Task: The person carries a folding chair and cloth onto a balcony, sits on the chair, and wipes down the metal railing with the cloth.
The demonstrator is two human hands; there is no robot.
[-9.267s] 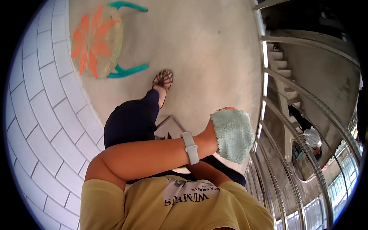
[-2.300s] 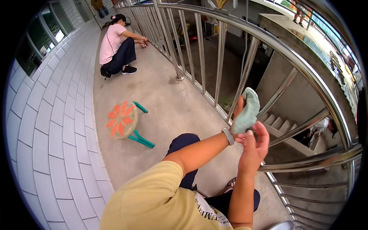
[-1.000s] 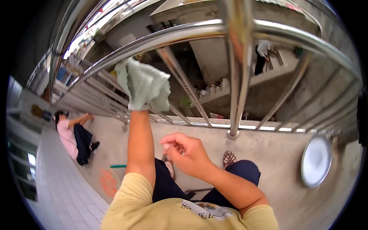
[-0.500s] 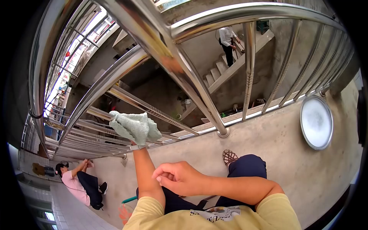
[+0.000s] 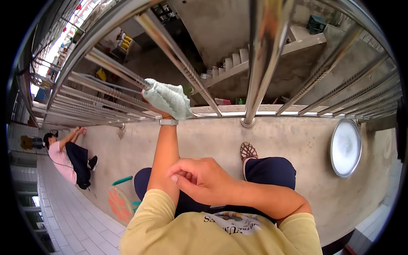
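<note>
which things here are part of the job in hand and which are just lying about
Part of the job, it seems:
pale green cloth, draped over the left hand
metal railing, with the cloth at one of its bars

Probably just lying about:
stool with orange flower pattern
round metal basin or tray, untouched

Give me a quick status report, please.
Left hand holds pale green fluffy cloth at silver barred metal railing. Right hand loosely curled, nothing visible inside. No obstruction seen.

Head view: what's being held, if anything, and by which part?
The left hand carries a pale green cloth, draped over it at a railing bar; fingers hidden, so the gripped part can't be told. Right hand: nothing visible.
</note>
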